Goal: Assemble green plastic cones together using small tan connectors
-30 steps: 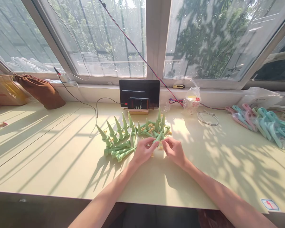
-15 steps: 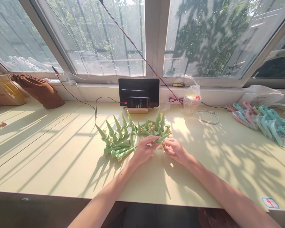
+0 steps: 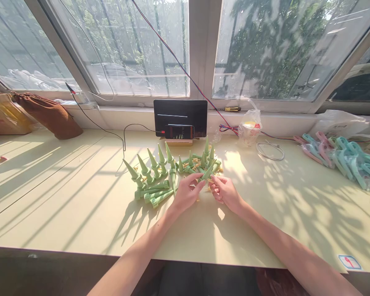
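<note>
My left hand (image 3: 188, 191) grips a green plastic spike (image 3: 208, 172) between thumb and fingers, its pointed end tilted up to the right. Close against the spike's right side, my right hand (image 3: 225, 189) is closed with curled fingers; what it pinches is too small to make out. To the left, several green spikes (image 3: 144, 166) stand upright with their points up. In front of them, more spikes (image 3: 156, 193) lie flat in a small stack. Behind my hands is a heap of green pieces (image 3: 200, 162) mixed with small yellowish parts (image 3: 186, 164).
A phone (image 3: 180, 132) leans on a black tablet (image 3: 180, 113) by the window. Further right are a bagged cup (image 3: 249, 129), a coiled white cable (image 3: 270, 151) and bagged pastel clips (image 3: 342, 156). A brown pouch (image 3: 49, 115) and a cardboard box (image 3: 6, 115) sit at left.
The held spike has turned, its point now more steeply upward. My right fingers have come nearer to it. The standing and stacked spikes remain in place.
</note>
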`<state>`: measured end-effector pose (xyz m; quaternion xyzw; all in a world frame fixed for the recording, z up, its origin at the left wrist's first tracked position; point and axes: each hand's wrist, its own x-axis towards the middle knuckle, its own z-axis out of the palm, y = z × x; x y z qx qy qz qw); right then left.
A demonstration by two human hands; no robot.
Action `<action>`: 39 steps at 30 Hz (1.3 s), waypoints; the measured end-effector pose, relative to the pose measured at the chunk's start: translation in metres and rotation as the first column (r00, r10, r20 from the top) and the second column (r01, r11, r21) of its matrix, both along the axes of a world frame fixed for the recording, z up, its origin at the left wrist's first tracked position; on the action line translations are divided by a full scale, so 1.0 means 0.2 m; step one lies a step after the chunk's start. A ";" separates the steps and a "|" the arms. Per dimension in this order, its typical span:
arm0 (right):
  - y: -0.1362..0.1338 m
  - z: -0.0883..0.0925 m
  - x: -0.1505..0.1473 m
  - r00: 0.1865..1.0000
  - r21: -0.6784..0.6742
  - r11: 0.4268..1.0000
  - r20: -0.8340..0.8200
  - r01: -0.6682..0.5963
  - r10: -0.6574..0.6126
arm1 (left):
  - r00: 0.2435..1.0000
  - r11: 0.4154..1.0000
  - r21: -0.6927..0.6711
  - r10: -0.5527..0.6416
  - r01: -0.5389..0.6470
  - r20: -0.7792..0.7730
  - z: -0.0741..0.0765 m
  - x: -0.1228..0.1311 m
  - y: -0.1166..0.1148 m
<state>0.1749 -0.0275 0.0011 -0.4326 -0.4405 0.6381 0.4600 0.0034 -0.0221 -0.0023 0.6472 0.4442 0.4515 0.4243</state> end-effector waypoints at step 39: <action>-0.04 -0.01 0.02 0.899 0.515 0.849 0.419 -0.116 -0.131 | 0.998 0.996 -0.067 -0.049 0.051 0.041 0.06 0.00 -0.02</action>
